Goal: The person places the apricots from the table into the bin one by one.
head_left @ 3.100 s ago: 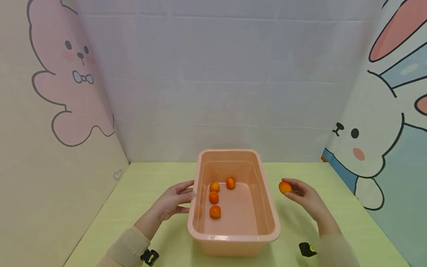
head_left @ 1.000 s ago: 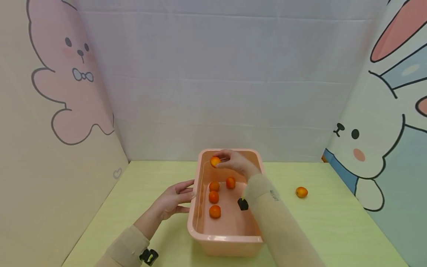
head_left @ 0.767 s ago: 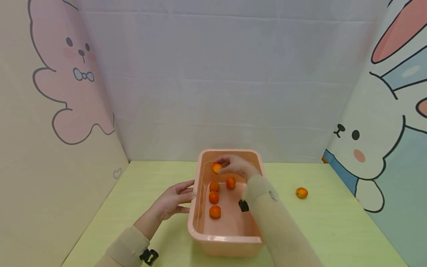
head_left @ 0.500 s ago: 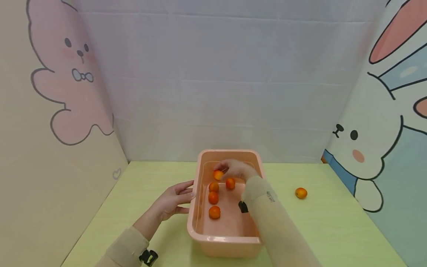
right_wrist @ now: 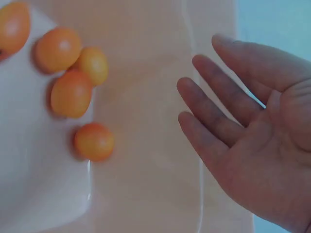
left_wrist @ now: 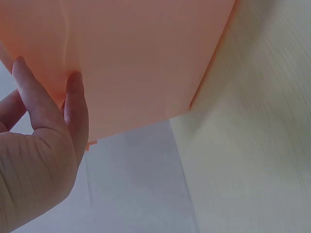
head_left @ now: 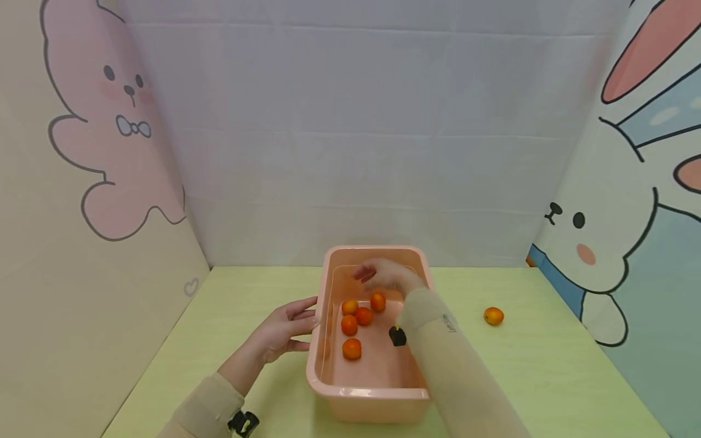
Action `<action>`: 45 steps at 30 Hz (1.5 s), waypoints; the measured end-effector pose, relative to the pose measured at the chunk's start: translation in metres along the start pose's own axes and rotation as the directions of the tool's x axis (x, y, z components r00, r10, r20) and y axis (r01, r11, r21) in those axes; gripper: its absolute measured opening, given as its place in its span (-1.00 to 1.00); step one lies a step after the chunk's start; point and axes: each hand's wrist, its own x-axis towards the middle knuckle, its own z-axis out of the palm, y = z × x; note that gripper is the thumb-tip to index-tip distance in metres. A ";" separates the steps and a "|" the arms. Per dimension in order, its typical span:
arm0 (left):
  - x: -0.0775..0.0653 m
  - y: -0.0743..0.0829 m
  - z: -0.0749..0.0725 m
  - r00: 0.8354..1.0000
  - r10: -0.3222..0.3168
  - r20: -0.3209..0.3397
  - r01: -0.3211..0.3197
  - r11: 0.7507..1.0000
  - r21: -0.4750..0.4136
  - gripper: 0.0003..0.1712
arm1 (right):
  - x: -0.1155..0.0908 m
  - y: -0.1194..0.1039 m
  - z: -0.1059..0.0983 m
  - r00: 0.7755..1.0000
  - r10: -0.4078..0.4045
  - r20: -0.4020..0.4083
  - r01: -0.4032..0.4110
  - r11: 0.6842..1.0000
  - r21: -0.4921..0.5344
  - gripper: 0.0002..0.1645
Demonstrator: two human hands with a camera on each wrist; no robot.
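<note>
Inside a pink plastic bin [head_left: 383, 392] lie several small orange fruits that look like kumquats [head_left: 352, 349]. My right hand [head_left: 386, 275] is over the far part of the bin, above the kumquats. In the right wrist view its fingers [right_wrist: 209, 109] are spread and relaxed with nothing in them, apart from the fruit cluster [right_wrist: 71, 93]. At the bin's left side, my left hand [head_left: 285, 331] touches the outer wall [left_wrist: 136, 58] with fairly straight fingers [left_wrist: 75, 104]. One more kumquat [head_left: 493, 316] lies on the table to the right of the bin.
The bin stands on a pale yellow-green table [head_left: 263, 280]. A white sheet [head_left: 350, 134] forms the back, with cartoon-printed side panels [head_left: 602, 231] at left and right. A small black device [head_left: 243, 423] is on the left wrist.
My right hand carried a kumquat from the table into the bin, lowered it and let it go. That fruit now lies among the others. The left hand stays at the bin's side.
</note>
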 end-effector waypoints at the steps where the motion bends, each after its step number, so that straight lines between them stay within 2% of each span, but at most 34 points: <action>1: 0.000 0.000 0.000 1.000 0.002 0.005 -0.002 1.000 -0.003 -0.20 | 0.000 -0.002 -0.002 0.999 -0.037 -0.007 0.037 0.999 -0.008 -0.57; 6: -0.001 -0.001 -0.001 1.000 0.016 0.023 -0.016 1.000 -0.008 -0.20 | -0.007 -0.011 -0.013 0.988 -0.152 -0.037 0.152 0.988 -0.016 -0.51; 12: -0.001 -0.001 -0.001 1.000 0.001 -0.001 -0.001 1.000 -0.008 -0.22 | -0.021 -0.017 -0.027 0.972 -0.218 -0.089 0.214 0.976 -0.049 -0.47; 15: 0.000 -0.001 0.000 1.000 -0.006 -0.009 0.006 1.000 -0.008 -0.23 | -0.033 -0.021 -0.035 0.953 -0.274 -0.129 0.266 0.961 -0.076 -0.48; 20: 0.000 -0.002 0.000 1.000 -0.011 -0.010 0.011 1.000 -0.006 -0.22 | -0.060 -0.023 -0.053 0.914 -0.363 -0.181 0.360 0.931 -0.049 -0.47; 27: -0.002 -0.001 -0.003 1.000 0.010 0.013 -0.010 1.000 -0.012 -0.21 | -0.097 -0.019 -0.078 0.886 -0.384 -0.260 0.390 0.920 -0.028 -0.43; 32: -0.002 0.000 -0.004 1.000 0.014 0.027 -0.014 1.000 -0.023 -0.22 | -0.117 0.001 -0.088 0.859 -0.384 -0.338 0.384 0.921 -0.071 -0.42; 38: -0.002 0.000 -0.004 0.999 0.020 0.031 -0.019 1.000 -0.023 -0.21 | -0.126 0.046 -0.085 0.834 -0.352 -0.426 0.358 0.931 -0.069 -0.44; 45: -0.001 0.001 -0.004 0.999 0.020 0.038 -0.019 0.999 -0.026 -0.23 | -0.134 0.101 -0.080 0.819 -0.260 -0.511 0.237 0.965 -0.111 -0.40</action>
